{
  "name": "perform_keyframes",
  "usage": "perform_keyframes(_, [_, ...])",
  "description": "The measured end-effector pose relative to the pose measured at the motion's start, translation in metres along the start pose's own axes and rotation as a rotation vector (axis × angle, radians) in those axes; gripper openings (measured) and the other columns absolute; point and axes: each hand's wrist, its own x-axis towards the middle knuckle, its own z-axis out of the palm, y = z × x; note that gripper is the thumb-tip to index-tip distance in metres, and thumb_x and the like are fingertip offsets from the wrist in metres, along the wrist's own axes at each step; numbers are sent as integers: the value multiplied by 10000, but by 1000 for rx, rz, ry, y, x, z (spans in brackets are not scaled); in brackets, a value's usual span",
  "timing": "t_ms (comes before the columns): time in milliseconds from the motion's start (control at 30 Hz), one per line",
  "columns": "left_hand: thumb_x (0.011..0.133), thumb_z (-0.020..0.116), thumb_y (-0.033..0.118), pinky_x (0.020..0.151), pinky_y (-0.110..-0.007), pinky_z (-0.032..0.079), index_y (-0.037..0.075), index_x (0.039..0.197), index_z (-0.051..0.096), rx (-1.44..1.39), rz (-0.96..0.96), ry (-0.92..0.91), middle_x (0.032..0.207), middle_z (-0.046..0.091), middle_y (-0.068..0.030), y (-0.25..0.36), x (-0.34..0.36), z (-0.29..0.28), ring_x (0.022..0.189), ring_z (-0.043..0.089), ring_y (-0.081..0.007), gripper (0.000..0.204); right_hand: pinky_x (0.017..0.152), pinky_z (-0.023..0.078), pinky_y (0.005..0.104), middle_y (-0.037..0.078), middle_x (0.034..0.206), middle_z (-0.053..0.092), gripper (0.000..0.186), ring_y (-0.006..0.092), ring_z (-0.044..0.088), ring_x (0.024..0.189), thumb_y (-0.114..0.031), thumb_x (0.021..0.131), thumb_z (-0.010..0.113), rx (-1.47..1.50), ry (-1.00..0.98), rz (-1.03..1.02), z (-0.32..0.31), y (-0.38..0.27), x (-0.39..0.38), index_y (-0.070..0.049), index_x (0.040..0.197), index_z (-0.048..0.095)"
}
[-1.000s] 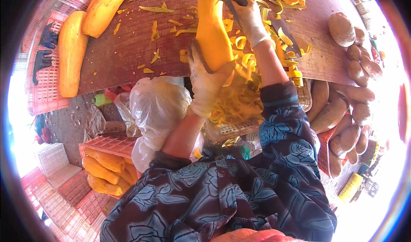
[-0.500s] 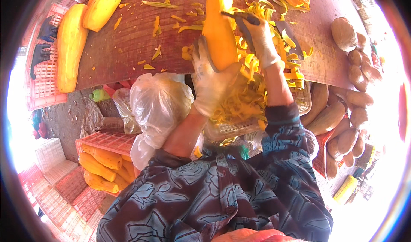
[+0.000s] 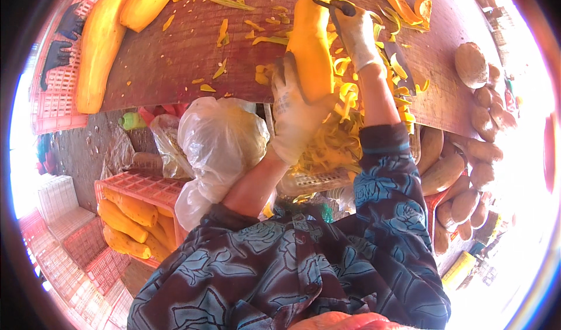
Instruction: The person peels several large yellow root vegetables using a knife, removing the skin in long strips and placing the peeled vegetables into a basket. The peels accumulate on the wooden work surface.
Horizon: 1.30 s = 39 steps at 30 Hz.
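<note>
A long orange squash (image 3: 312,55), its skin pared off, points away from me over the near edge of the table. My left hand (image 3: 292,114), in a pale glove, grips its near end, with fingers along the left side and the thumb side blurred. At the far end, my gloved right hand (image 3: 356,35) is closed around a slim dark peeler (image 3: 321,3). The peeler's tip lies over the squash's far end; its blade cannot be made out. Beneath both hands, a crate (image 3: 312,183) is heaped with yellow peel strips (image 3: 333,146).
Peeled squashes (image 3: 100,52) lie on the table's (image 3: 163,67) left side, with dark gloves (image 3: 56,55) on a crate beyond. A filled plastic bag (image 3: 219,131) stands by my left forearm. An orange crate (image 3: 143,190) holds more squashes. Unpeeled tan squashes (image 3: 444,175) are piled right.
My right hand and the peeler have moved toward the squash's far tip. My left hand keeps its grip on the near end. The whole view has shifted slightly.
</note>
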Motion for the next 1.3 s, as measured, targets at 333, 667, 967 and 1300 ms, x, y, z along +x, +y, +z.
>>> perform_keyframes(333, [661, 928, 262, 1128, -516, 437, -31, 1548, 323, 70, 63, 107, 1473, 434, -320, 0, -4, 4, 1348, 460, -496, 1113, 634, 532, 312, 71, 799, 729, 274, 127, 663, 682, -236, 971, 687, 100, 59, -122, -7, -3, -33, -4, 1094, 764])
perform_keyframes(667, [723, 901, 343, 1200, -584, 320, -32, 1607, 211, 0, -29, -13, 1565, 274, -385, 6, -1, -2, 1447, 287, -554, 1182, 688, 559, 415, 152, 809, 729, 309, 287, 699, 727, -298, 983, 570, -250, 31, -186, 10, 0, -4, -69, 1064, 760])
perform_keyframes(967, [728, 894, 365, 1203, -583, 321, -35, 1613, 214, 4, -34, 8, 1580, 264, -378, 5, -6, -1, 1450, 298, -552, 1185, 764, 572, 475, 192, 919, 748, 368, 383, 735, 852, -397, 1006, 542, -138, -14, -84, -6, -7, -57, -100, 1045, 756])
perform_keyframes(1300, [701, 934, 342, 1133, -537, 432, -37, 1543, 313, 94, 45, 99, 1478, 414, -338, 4, -3, 4, 1345, 457, -511, 1114, 603, 519, 344, 113, 762, 704, 292, 180, 626, 600, -224, 966, 657, -227, -6, -246, 8, -4, -20, -87, 1205, 754])
